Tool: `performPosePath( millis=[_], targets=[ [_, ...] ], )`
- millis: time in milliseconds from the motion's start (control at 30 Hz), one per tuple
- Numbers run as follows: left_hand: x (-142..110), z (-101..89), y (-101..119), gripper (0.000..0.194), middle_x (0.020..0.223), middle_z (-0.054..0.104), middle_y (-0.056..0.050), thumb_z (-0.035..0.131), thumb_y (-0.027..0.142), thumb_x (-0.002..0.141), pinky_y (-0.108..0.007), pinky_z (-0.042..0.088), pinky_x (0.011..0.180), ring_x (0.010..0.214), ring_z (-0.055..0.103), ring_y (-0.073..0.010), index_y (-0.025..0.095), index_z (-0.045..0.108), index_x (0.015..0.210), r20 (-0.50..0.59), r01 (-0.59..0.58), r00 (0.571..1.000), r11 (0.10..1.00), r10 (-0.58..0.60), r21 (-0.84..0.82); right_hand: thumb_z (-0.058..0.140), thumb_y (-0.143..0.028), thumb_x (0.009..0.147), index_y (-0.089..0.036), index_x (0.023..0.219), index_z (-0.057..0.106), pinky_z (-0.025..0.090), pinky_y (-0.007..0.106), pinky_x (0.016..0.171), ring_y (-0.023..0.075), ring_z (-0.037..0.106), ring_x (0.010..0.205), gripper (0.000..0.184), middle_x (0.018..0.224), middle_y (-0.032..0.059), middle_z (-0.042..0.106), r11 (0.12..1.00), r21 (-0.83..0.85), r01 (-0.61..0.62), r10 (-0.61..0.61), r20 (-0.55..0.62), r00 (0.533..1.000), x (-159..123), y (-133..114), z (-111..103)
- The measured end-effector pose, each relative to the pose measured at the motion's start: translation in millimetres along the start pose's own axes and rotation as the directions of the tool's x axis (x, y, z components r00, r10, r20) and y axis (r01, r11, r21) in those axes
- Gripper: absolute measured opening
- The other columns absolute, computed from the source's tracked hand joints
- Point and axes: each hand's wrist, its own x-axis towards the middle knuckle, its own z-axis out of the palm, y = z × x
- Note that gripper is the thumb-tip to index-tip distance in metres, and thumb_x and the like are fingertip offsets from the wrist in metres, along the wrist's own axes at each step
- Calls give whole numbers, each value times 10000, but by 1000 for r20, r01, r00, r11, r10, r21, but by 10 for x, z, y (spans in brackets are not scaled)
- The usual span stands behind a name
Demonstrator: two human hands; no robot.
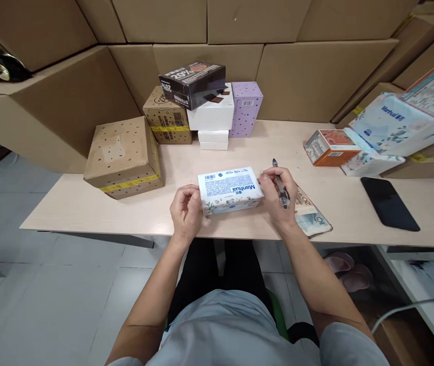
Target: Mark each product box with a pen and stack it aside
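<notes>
Along the desk's [278,145] front edge, banknotes [310,218] lie right beside the right wrist: one careless sweep and they could slide off! Just behind that edge, near its middle, here's the tissue pack [231,190], left hand [186,213] pinching one end, right hand [272,198] gripping a pen [281,189] with fingers at the other; too firm a squeeze might dent the wrap, a loosened grip drop the pen. Toward the back edge, a dark box [194,84] perches askew on a white box [211,117]; any jolt could topple it.

white pack [231,190] | between left hand [186,211] and right hand [272,199] | slanted pen [279,186] | latter's grip
</notes>
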Motion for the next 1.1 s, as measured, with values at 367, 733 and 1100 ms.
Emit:
performPosePath(
  millis=[367,733,1100],
  targets=[
    [-23,-10,-39,196,1166,613,-97,617,365,984,-411,542,945,1142,608,-241,247,694,1121,65,-291,956,917,284,272,495,-635,1001,-245,1164,615,580,374,807,173,709,765,439,831,9,681,981,184,-65,97,-168,981,85,9,22],
    [31,80,43,243,1187,739,-74,664,248,945,-493,494,1067,1115,666,-253,260,702,1185,354,-660,752,643,557,389,711,-415,898,-251,1053,614,604,304,718,128,687,697,246,819,-19,695,921,369,-127,61,185,981,385,-440,142],
    [-25,58,41,192,1184,747,-68,662,264,951,-481,482,1062,1283,579,-300,247,718,1133,372,-615,788,666,491,422,606,-344,935,-224,796,564,421,245,493,87,518,479,188,600,-50,613,985,134,-108,46,401,915,346,-440,373]
  ],
)
